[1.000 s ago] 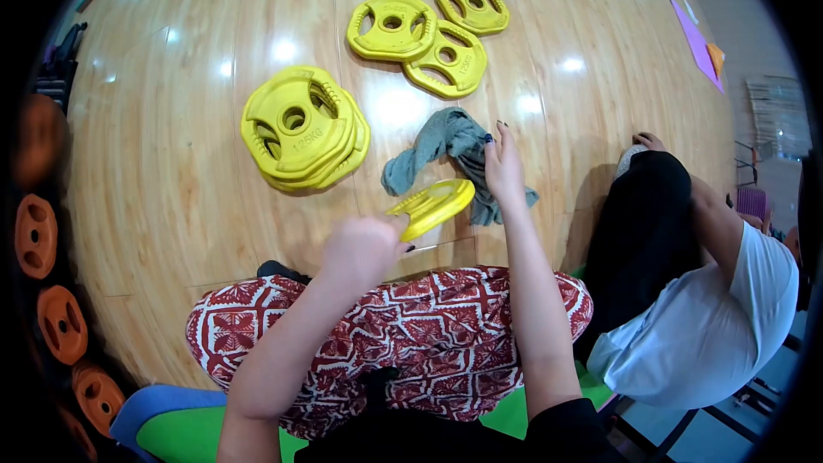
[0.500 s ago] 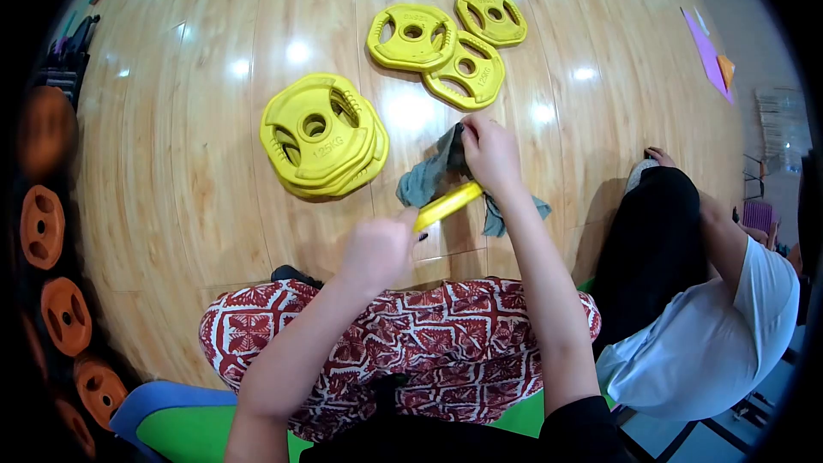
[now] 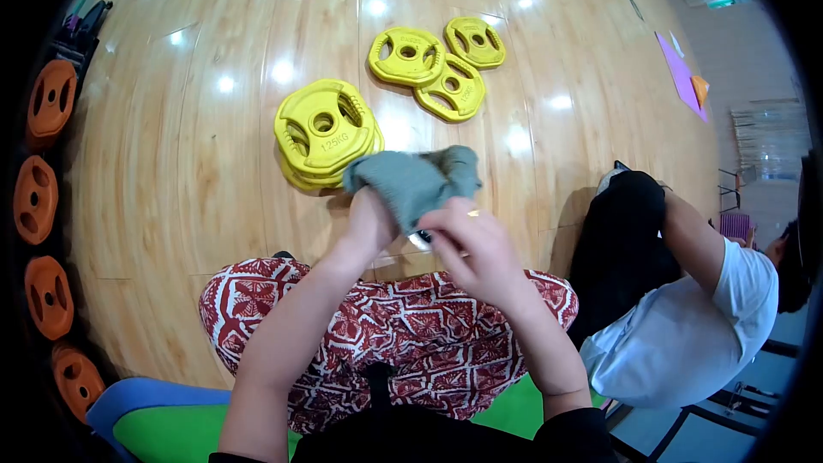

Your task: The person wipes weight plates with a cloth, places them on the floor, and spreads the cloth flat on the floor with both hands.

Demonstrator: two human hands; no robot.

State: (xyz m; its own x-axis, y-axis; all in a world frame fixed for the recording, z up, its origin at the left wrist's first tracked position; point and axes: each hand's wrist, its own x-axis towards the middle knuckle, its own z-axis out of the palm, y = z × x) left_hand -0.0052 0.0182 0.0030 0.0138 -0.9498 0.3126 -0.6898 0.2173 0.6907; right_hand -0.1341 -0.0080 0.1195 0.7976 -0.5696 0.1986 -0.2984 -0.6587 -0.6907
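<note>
Grey-green cloth [image 3: 407, 187] spread crosswise over the left hand [image 3: 367, 227]

The cloth is bunched just ahead of the seated person's lap, above the wooden floor [image 3: 197, 214], with its long axis running roughly from side to side. Its left part is draped over the left hand, whose fingers are hidden; whether anything is grasped beneath cannot be told. The lower corner of the cloth is pinched between the thumb and fingers of the right hand [image 3: 480, 244], which is held to the right of the left hand and slightly nearer the body.

The stack of yellow weight plates [image 3: 313, 133] is set flat on the floor, ahead and to the left; the left hand is clearly the nearer one. Its lower right edge is overlapped in view by the cloth, though contact seems hard to judge from this angle. Farther ahead, three loose yellow plates [image 3: 400, 66] are grouped flat on the floor, the left one partly laid over the middle one. Both hands are kept apart from the co-worker [image 3: 686, 343] seated at the right.
</note>
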